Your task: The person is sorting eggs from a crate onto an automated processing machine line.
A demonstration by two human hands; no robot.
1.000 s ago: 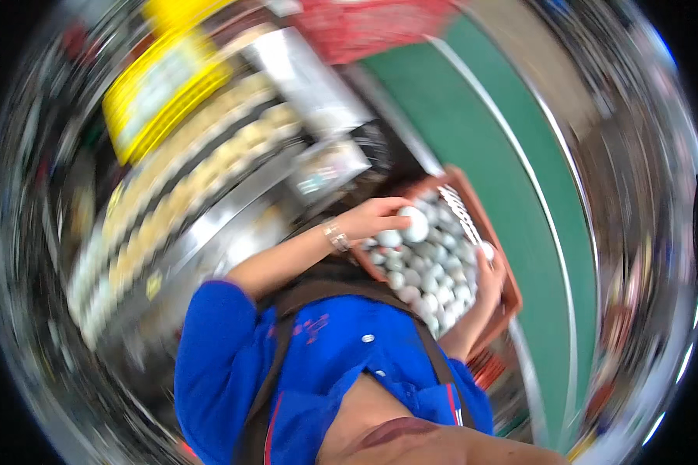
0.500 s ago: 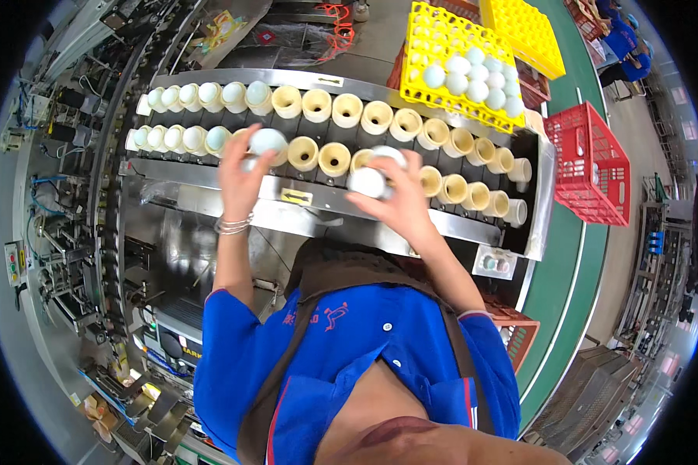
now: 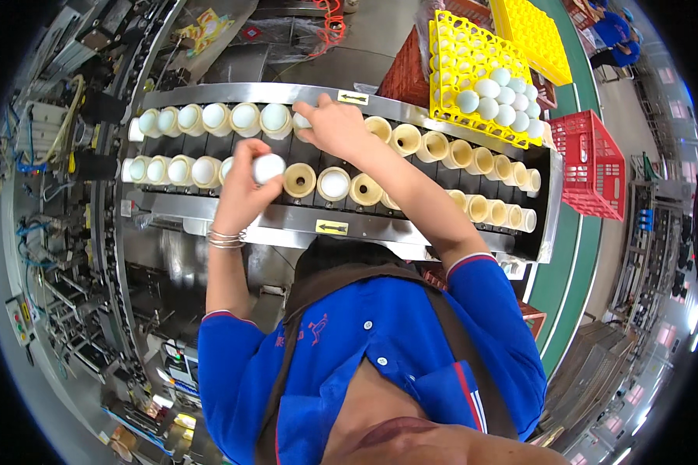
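My left hand [image 3: 243, 188] grips a white egg [image 3: 268, 167] with thumb and fingers at the front row of cream cups [image 3: 299, 182]. My right hand [image 3: 332, 128] reaches across to the back row, its fingers closed on a pale egg [image 3: 302, 122], partly hidden, at a cup. Pale eggs fill the left part of both rows. A white egg [image 3: 334, 184] sits in a front cup between my hands, with cups holding no egg on either side. Most cups toward the right [image 3: 434, 146] hold none.
A metal rail [image 3: 209, 93] edges the cup conveyor. At back right are a yellow tray [image 3: 469, 46] with several eggs, another yellow tray [image 3: 535, 39] and a red crate [image 3: 597, 167] on a green belt [image 3: 554, 287]. Machinery lines the left; co-workers [image 3: 616, 39] are at the far upper right.
My hands have moved from a crate of eggs to the cup conveyor. Since half a second ago, my right hand moved left to the back row, and an egg now sits in a front cup.
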